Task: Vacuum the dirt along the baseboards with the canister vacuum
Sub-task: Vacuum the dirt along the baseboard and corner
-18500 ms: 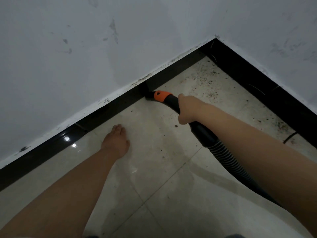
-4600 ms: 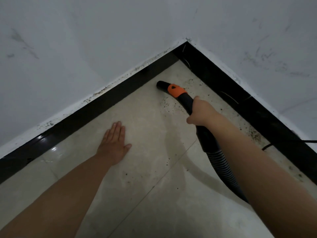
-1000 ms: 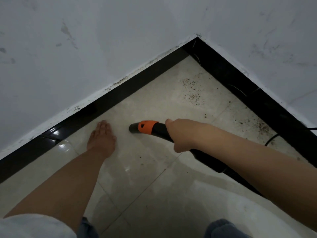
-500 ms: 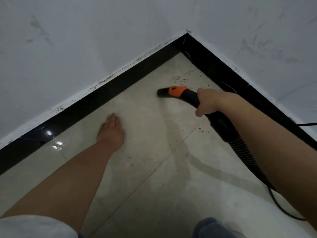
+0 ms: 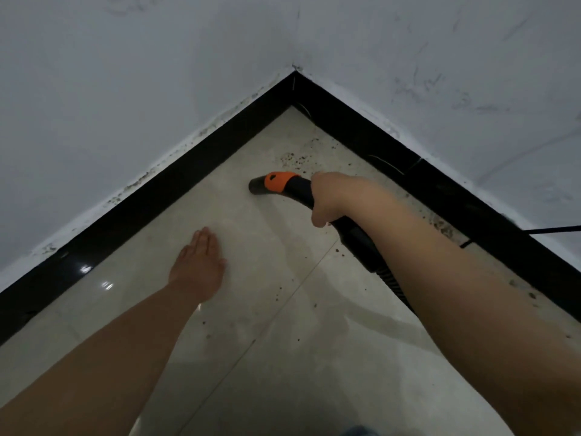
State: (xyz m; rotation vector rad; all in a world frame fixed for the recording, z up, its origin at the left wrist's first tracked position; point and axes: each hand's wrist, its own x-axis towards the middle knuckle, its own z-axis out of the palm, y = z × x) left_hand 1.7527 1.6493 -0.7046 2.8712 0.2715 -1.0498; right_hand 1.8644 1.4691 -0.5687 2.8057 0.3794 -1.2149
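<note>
My right hand point(image 5: 328, 196) grips the black vacuum hose handle point(image 5: 355, 237) just behind its orange collar point(image 5: 278, 180). The black nozzle mouth point(image 5: 257, 186) points left, low over the pale tiled floor point(image 5: 270, 309), a short way from the room's corner. Dark dirt specks point(image 5: 292, 158) lie on the tile just beyond the nozzle, toward the corner. More dirt point(image 5: 443, 228) runs along the right black baseboard point(image 5: 440, 184). My left hand point(image 5: 199, 265) rests flat on the floor, fingers straight, near the left baseboard point(image 5: 176, 187). The canister is out of sight.
White scuffed walls meet at the corner point(image 5: 294, 73). A black power cord point(image 5: 553, 229) runs along the right wall above the baseboard. The ribbed hose point(image 5: 393, 284) passes under my right forearm. Scattered crumbs point(image 5: 276, 297) lie on the tile near a grout line.
Over the last second the nozzle swung from beside my left hand back toward the corner dirt. My left hand has stayed flat on the floor.
</note>
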